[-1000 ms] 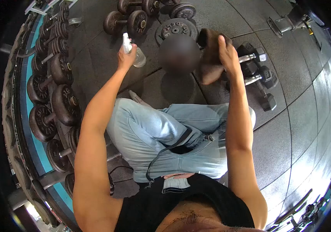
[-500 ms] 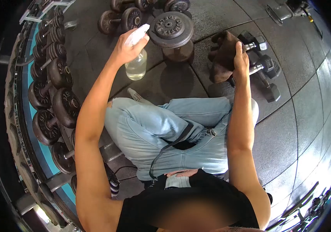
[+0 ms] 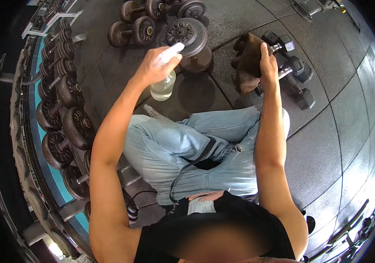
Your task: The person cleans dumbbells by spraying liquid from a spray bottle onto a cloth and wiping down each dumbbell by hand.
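Observation:
My left hand (image 3: 154, 65) is wrapped round the white trigger head of a clear spray bottle (image 3: 163, 90) with pale yellowish liquid in its lower part. The bottle hangs upright beside a large round-plate dumbbell (image 3: 196, 39) that stands on end on the floor, its raised lettering facing up. In my right hand (image 3: 268, 68) is a dark brown cloth (image 3: 248, 68), which droops to the left of the fingers. Several chrome-handled hex dumbbells (image 3: 301, 70) lie just beyond and to the right of that hand; the cloth hides part of them.
A rack of round-head dumbbells (image 3: 80, 127) runs along my left. More dumbbells (image 3: 132, 33) lie on the black tile floor (image 3: 301, 144) ahead. My crossed legs (image 3: 196, 131) in light jeans are in front of me. Part of a metal machine (image 3: 314, 8) shows at far right.
My left hand and the spray bottle have moved right and slightly nearer to me, closer to the standing dumbbell. The view has shifted a little. My right hand still holds the cloth.

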The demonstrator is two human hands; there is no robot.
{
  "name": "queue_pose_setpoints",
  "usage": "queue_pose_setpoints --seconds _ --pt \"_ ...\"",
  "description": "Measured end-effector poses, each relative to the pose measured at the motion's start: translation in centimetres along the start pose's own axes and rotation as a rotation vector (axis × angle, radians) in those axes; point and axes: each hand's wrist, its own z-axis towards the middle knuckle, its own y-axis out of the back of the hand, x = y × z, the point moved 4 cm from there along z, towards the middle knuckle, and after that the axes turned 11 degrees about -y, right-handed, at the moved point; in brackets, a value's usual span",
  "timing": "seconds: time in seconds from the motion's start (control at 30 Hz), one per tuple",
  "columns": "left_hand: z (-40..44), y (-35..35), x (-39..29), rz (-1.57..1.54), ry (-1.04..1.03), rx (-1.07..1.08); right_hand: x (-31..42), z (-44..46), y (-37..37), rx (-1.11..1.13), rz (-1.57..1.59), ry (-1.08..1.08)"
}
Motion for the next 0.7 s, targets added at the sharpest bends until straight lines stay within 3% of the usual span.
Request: queue_pose_setpoints --seconds 0.07,0.2,0.33,0.37,0.47,0.5,0.57,0.63,0.7 --pt "-1.1 1.2 1.6 -0.001 0.004 -0.172 1.1 -0.4 0.6 -0.001 -0.229 0.052" --pt "-5.6 3.9 8.5 -0.164 0.248 -0.491 4.6 -2.2 0.4 0.055 -0.414 0.094" --pt "-9.5 3.3 13.4 -0.177 0.431 -0.663 8.2 -2.9 -1.3 0.177 -1.169 0.207" --pt "-10.5 2.7 15.0 -0.148 0.486 -0.725 9.5 -3.5 -1.8 0.172 -1.194 0.225" --pt "-13.4 2.6 18.6 -0.095 0.666 -0.647 15.6 -6.4 -4.5 0.206 -1.467 0.431" --pt "-14.0 2.6 18.8 -0.116 0.769 -0.598 17.5 -7.2 -5.7 0.309 -1.365 0.481" --pt "-15.3 2.5 17.5 -0.102 0.722 -0.594 21.4 -9.7 -8.3 0.51 -1.145 0.572" --pt "-17.4 -0.7 16.2 -0.492 1.126 -0.211 26.5 -14.7 -12.0 0.644 -1.035 0.653" --pt "-17.3 -1.5 13.8 -0.389 1.059 0.33 29.1 -15.7 -13.9 0.695 -0.961 0.721"
